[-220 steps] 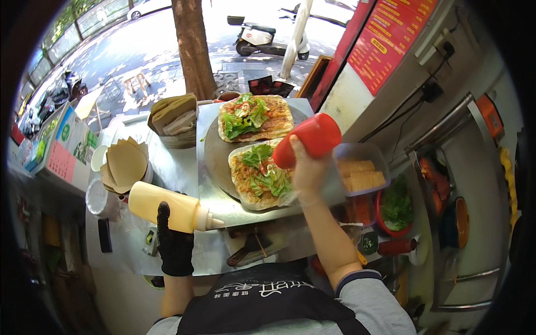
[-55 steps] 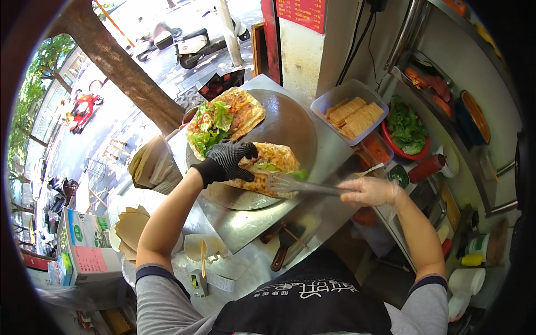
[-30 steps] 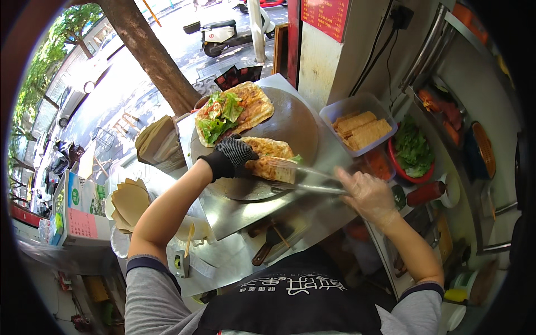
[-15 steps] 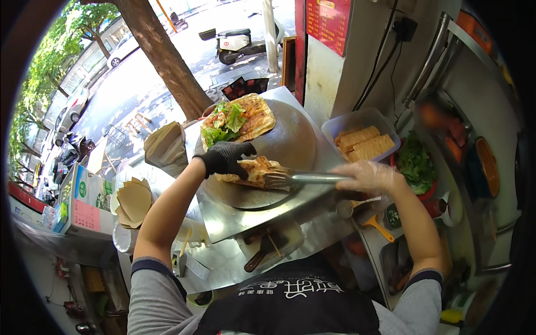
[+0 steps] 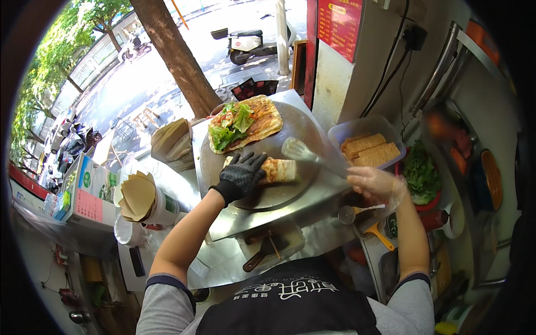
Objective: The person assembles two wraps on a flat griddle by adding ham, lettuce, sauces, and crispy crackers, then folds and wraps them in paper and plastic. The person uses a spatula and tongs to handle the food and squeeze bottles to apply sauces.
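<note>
1. Black-gloved left hand [image 5: 243, 176] lies flat over the folded pancake [image 5: 281, 170], fingers slightly spread, not gripping.
2. Right hand [image 5: 373, 183], in a clear glove, is closed around a slotted metal tool [image 5: 300, 150]; its end shows just beyond the pancake.
3. This pancake is on the near part of the round griddle [image 5: 304, 125]. It seems light, soft, maybe greasy and easy to tear; broad support from below suits it better than pinching.
4. Farther left lies an open pancake [image 5: 266, 124] with lettuce [image 5: 242, 119].
5. Under the griddle is a metal counter [image 5: 240, 220]; at right, a plastic box [image 5: 365, 126] holds crackers [image 5: 371, 149].
</note>
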Demonstrator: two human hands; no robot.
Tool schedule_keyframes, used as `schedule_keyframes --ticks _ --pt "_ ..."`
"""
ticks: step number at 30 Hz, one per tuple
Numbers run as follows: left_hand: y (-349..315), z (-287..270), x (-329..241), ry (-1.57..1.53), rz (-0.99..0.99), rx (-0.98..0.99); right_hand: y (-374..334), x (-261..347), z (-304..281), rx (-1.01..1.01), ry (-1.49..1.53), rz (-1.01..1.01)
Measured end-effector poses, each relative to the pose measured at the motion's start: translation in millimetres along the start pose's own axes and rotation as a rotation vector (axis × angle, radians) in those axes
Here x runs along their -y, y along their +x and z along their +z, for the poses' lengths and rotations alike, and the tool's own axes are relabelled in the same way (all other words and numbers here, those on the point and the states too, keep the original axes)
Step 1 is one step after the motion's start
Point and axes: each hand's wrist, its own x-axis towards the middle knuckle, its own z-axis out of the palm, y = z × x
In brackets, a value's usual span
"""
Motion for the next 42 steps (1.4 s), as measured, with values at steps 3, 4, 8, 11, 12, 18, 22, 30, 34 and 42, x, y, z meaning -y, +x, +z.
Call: schedule_keyframes --ticks 3,4,8,11,12,18,22,30,34,42 --pt "3 0 -8 -0.012 -0.068 0.032 -2 -20 44 0.021 0.306 -0.029" --pt "2 -1 -12 -0.002 -0.094 0.047 -3 -21 61 0.068 0.404 -0.005" --pt "-2 6 -31 0.044 -0.215 0.048 0 -29 114 0.046 0.393 0.029" --pt "-2 12 -36 0.068 -0.259 -0.048 9 -37 127 0.076 0.508 0.015" --pt "1 16 -33 0.061 -0.229 -0.157 10 -35 128 0.069 0.5 0.013" --pt "10 24 -33 -0.014 -0.19 -0.068 16 -35 126 0.086 0.486 0.034" --pt "10 6 -45 0.056 -0.188 0.026 15 -36 132 0.055 0.488 0.019" --pt "-26 -19 -23 -0.161 -0.229 -0.145 -80 -37 121 0.035 0.575 -0.017" --pt "-35 -3 -27 -0.075 -0.277 0.05 -70 -52 128 0.121 0.533 0.106" --pt "-28 -8 -43 -0.339 -0.246 -0.087 4 -53 162 0.08 0.618 0.071"
